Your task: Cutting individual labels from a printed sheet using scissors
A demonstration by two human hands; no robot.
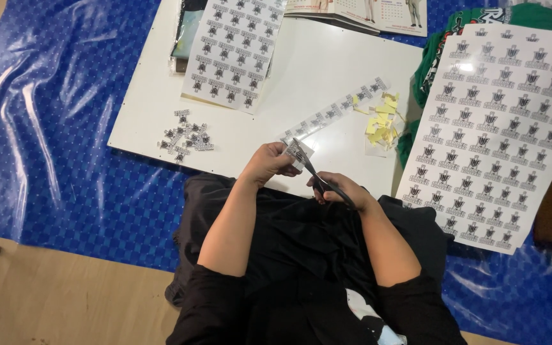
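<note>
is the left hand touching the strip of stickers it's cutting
Touching. The head view shows the left hand pinching the near end of the sticker strip, with the scissors in the right hand meeting it there.

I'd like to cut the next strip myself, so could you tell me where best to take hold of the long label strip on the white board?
Probably at the free far end of the label strip, pinched from the right: the near end lies under the left hand and scissors.
</note>
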